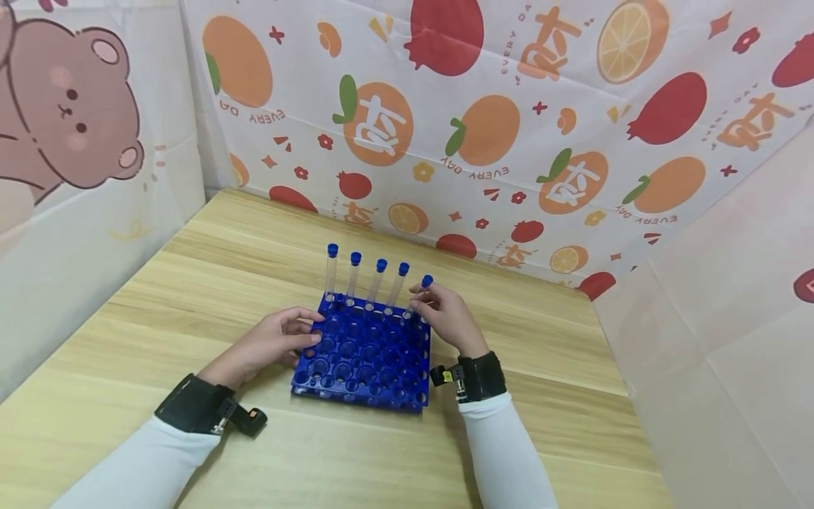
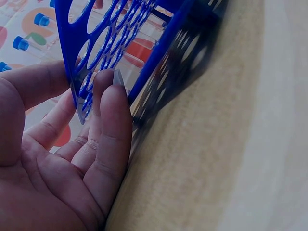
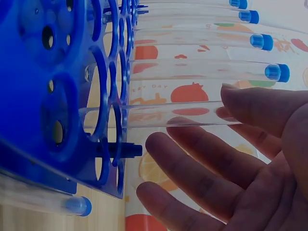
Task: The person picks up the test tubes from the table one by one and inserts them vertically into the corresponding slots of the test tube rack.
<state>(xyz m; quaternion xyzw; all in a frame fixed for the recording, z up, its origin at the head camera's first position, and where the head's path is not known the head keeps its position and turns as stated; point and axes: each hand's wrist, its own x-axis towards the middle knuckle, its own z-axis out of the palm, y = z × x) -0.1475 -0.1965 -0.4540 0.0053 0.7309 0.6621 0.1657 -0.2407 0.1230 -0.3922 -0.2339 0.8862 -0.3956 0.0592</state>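
Note:
A blue test tube rack (image 1: 356, 397) with rows of round holes stands on the table. My left hand (image 1: 270, 343) grips its left side, the fingers about the edge in the left wrist view. At the rack's far right corner, my right hand (image 1: 454, 318) pinches a clear test tube (image 3: 178, 114) between thumb and index finger. This blue-capped tube leans slightly to the right, its lower end within a rack hole. Several more capped tubes (image 1: 376, 283) stand along the far row, left of it.
Another capped tube (image 3: 43, 199) lies beside the rack in the right wrist view. The wooden table (image 1: 254, 247) meets a fruit-print cloth (image 1: 458, 177) at the back. Pale walls (image 1: 712, 339) flank both sides.

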